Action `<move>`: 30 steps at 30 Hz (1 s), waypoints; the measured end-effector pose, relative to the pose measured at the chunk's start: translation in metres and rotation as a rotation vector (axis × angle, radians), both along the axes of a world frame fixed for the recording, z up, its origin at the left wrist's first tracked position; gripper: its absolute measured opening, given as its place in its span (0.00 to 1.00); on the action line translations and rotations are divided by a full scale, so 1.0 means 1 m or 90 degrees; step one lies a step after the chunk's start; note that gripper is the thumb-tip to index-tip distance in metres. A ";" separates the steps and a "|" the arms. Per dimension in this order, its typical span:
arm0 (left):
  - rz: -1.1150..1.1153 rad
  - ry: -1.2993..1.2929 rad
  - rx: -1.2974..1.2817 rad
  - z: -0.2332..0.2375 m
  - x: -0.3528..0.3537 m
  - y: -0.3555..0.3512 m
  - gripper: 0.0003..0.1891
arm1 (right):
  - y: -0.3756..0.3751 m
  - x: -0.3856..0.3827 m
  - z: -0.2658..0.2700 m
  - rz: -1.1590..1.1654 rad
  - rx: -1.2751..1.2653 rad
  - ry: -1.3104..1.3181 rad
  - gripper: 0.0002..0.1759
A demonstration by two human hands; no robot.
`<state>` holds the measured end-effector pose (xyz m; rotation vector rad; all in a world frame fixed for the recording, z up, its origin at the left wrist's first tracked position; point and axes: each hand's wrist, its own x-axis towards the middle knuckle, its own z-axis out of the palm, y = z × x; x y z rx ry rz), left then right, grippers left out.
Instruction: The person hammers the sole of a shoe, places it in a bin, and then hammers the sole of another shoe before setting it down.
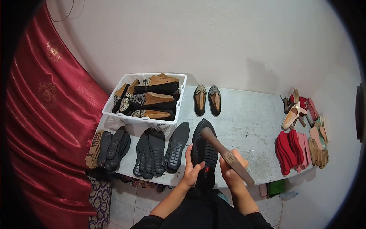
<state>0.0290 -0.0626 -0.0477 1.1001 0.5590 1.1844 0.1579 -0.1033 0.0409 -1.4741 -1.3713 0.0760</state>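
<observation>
My left hand is closed around the left edge of a black shoe, thumb on the sole. The shoe is held bottom up, toe pointing away from me, and its ridged tread bears a red mark near the heel. My right hand is closed around the wooden handle of a hammer. The hammer's head, slightly blurred, overlaps the front part of the sole in this view. Just beyond the toe stands a pair of black slip-on shoes with ornamented fronts and wooden lasts inside.
A white plastic basket of black shoes on wooden lasts stands at the back left of the table. Stacks of black soles lie before it. Red soles, pink pieces and a cream shoe sit right. A red curtain hangs left.
</observation>
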 end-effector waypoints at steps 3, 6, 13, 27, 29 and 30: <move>-0.018 -0.085 -0.123 0.006 0.004 -0.002 0.39 | 0.010 0.002 0.001 -0.007 0.006 0.024 0.09; -0.008 -0.062 -0.080 0.000 0.007 0.001 0.39 | 0.006 0.003 0.001 -0.031 0.036 0.033 0.10; -0.008 -0.094 -0.106 0.008 0.007 0.003 0.40 | -0.005 0.010 -0.011 -0.012 -0.015 -0.050 0.10; 0.034 -0.086 -0.079 0.001 0.008 0.015 0.41 | -0.023 0.009 -0.012 0.011 -0.075 -0.008 0.09; -0.001 -0.112 -0.112 0.010 0.007 0.011 0.41 | -0.022 0.007 -0.008 0.000 -0.055 -0.015 0.09; -0.033 -0.137 -0.148 0.014 0.006 0.007 0.41 | -0.021 0.004 -0.004 -0.001 -0.049 -0.003 0.09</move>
